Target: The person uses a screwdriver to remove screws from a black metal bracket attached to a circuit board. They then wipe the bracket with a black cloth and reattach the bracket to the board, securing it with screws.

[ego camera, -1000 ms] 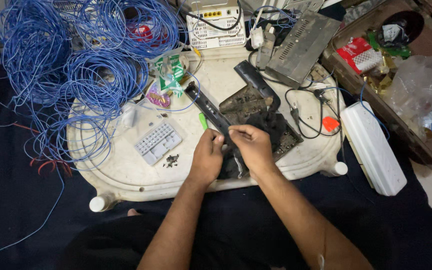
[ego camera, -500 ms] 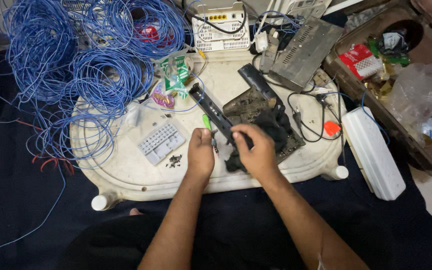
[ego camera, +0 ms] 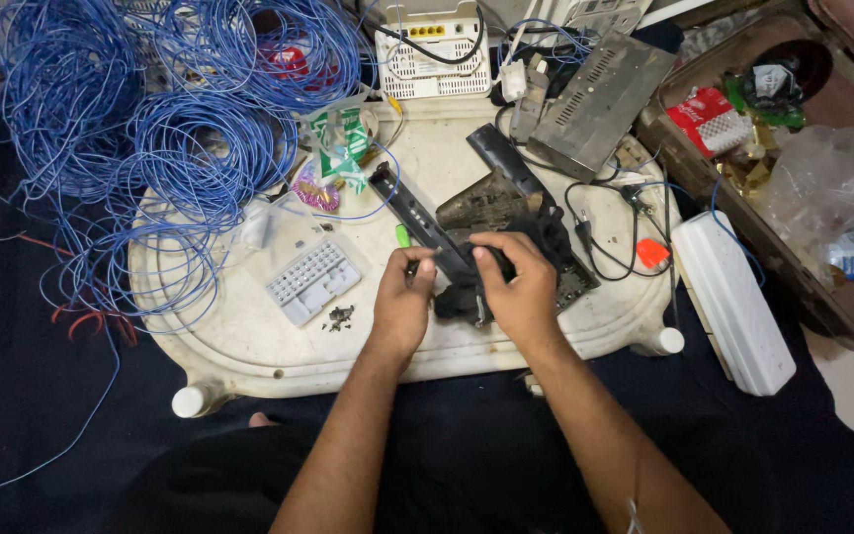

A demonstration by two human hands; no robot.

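My left hand (ego camera: 402, 302) is closed around a thin tool with a green handle (ego camera: 402, 235), its tip against a long black strip (ego camera: 417, 213). My right hand (ego camera: 518, 287) grips a black plastic device casing (ego camera: 555, 252) lying on the white plastic tabletop (ego camera: 249, 336). Both hands meet over the near end of the casing, and the part beneath my fingers is hidden. A dark circuit board piece (ego camera: 491, 203) lies just behind the casing.
Coils of blue wire (ego camera: 150, 148) cover the left. A grey keypad (ego camera: 313, 282) and small screws (ego camera: 338, 316) lie left of my hands. Behind are a white router (ego camera: 432, 59) and metal box (ego camera: 600, 94). A white unit (ego camera: 733, 302) and cluttered brown case (ego camera: 793, 168) sit right.
My left hand has drawn slightly left, away from my right hand, still on the tool. My right hand stays on the casing. The view has shifted a little.
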